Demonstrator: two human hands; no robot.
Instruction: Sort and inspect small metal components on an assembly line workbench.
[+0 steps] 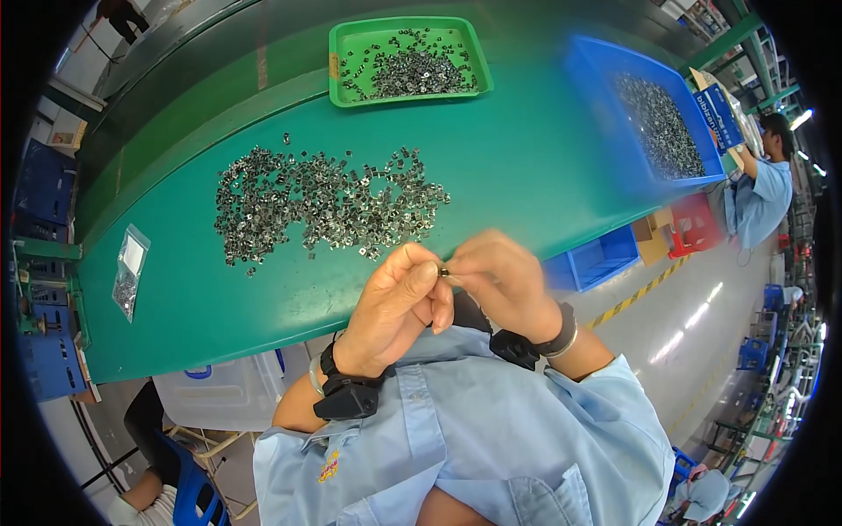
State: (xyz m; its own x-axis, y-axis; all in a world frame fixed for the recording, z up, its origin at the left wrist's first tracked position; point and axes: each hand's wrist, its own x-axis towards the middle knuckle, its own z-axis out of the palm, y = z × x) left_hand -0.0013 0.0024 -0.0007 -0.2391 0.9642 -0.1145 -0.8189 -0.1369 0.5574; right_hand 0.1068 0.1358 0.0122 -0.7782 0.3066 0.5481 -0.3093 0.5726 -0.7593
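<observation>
In front of my chest, over the near edge of the green table, my two hands meet at a small dark metal part [443, 272]. My left hand [388, 307] is closed, pinching the part between thumb and forefinger. From the other side my right hand [509, 285], somewhat blurred, has its fingertips pressed together on the same part. Just beyond my hands, a loose spread of small square black and silver metal parts [351, 202] lies on the tabletop. The held part's exact shape is mostly hidden by my fingers.
A green tray [410, 102] of similar parts stands at the table's far side. At the right is a blue bin [645, 175] heaped with them. A clear plastic bag [130, 272] lies at left. Below the right edge sits another blue bin [605, 259]; a person [761, 197] works beyond.
</observation>
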